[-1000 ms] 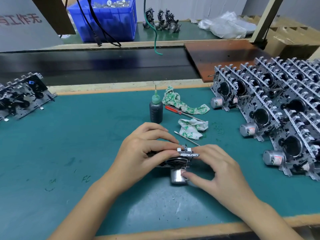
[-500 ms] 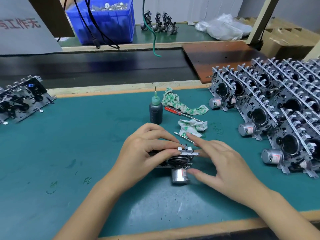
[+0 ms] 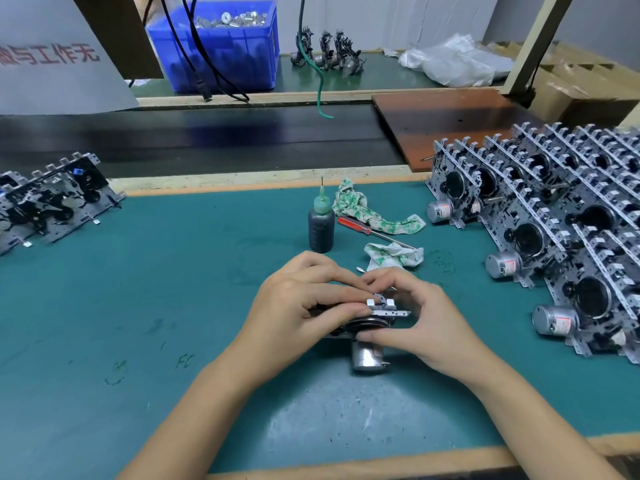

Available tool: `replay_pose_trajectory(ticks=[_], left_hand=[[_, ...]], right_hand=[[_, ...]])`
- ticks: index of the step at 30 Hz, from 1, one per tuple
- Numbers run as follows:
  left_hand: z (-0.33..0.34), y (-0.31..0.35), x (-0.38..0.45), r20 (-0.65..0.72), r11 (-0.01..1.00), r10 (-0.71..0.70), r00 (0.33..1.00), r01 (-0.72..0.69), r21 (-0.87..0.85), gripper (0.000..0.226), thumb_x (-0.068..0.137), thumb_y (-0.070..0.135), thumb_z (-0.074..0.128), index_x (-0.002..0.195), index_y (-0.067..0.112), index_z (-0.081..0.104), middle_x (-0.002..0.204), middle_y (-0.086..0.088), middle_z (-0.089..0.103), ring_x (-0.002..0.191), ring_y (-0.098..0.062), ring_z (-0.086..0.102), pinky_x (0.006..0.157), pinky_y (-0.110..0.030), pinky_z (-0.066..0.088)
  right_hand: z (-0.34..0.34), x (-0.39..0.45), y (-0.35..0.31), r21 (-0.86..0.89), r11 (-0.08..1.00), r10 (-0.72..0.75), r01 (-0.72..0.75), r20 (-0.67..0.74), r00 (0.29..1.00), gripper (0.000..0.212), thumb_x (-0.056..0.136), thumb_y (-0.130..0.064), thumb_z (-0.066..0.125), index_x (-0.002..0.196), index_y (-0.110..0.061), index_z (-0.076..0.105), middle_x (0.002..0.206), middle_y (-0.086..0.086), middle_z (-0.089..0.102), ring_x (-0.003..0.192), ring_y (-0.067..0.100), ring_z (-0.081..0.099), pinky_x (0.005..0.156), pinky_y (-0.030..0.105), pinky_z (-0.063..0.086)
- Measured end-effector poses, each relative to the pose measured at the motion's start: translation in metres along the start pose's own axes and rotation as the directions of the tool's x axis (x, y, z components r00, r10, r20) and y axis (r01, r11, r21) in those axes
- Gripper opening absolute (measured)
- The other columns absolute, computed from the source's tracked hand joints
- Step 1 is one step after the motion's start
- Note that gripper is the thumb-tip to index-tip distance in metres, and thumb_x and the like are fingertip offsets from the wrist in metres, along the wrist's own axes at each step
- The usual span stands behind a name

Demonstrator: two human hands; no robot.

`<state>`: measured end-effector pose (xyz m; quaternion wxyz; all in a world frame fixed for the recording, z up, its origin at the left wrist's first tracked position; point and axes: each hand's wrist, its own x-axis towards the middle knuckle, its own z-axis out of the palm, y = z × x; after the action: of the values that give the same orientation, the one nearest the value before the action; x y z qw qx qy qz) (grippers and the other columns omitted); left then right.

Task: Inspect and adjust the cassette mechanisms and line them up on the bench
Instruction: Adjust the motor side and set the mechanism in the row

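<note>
A small grey metal cassette mechanism with a silver cylindrical motor is gripped between both hands on the green bench mat. It is clasped from its left by the curled fingers of the left hand. The right hand pinches it, fingertips on top, thumb underneath. A dark oil bottle with a green needle cap stands just beyond the fingertips.

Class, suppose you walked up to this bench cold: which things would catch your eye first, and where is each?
First, at centre front, the left hand and right hand gripping one small metal cassette mechanism with a silver motor. Next, the slanted rows of grey metal mechanisms filling the right side of the teal bench mat. Then the bright blue plastic crate of metal parts at the back left.
</note>
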<state>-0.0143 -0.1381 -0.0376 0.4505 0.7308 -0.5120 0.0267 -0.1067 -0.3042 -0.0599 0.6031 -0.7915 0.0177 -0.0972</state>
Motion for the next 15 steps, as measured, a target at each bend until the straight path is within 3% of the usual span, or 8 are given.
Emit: replay_pose_trajectory(ticks=[5,11,15], left_hand=[[0.001,-0.001,-0.001,-0.005,1.0,0.0,1.0,0.0,0.001,0.02,0.084,0.031,0.062,0.09,0.02,0.078,0.094,0.018,0.068,0.087,-0.013,0.054,0.08,-0.023,0.046],[0.002,0.0,0.0,-0.014,1.0,-0.001,1.0,0.002,0.005,0.02,0.086,0.03,0.061,0.094,0.021,0.077,0.094,0.014,0.071,0.088,-0.011,0.057,0.081,-0.023,0.046],[0.002,0.0,0.0,-0.008,1.0,0.0,1.0,0.0,0.013,0.02,0.086,0.031,0.061,0.095,0.022,0.076,0.094,0.014,0.071,0.088,-0.008,0.058,0.081,-0.02,0.046]], right_hand=[[0.002,-0.003,0.0,0.041,0.999,0.032,-0.031,-0.031,0.999,0.036,0.058,-0.01,0.084,0.082,-0.025,0.062,0.09,-0.007,0.068,0.081,0.01,0.063,0.078,0.022,0.05],[0.003,-0.004,-0.001,-0.04,0.998,0.051,-0.054,-0.071,0.996,0.034,0.064,-0.005,0.085,0.089,-0.015,0.064,0.093,0.004,0.064,0.088,0.023,0.061,0.085,0.035,0.047],[-0.004,-0.012,0.0,-0.191,0.982,0.003,-0.012,-0.048,0.999,0.037,0.069,-0.018,0.083,0.097,-0.033,0.064,0.097,-0.016,0.06,0.097,0.006,0.057,0.089,0.019,0.042]])
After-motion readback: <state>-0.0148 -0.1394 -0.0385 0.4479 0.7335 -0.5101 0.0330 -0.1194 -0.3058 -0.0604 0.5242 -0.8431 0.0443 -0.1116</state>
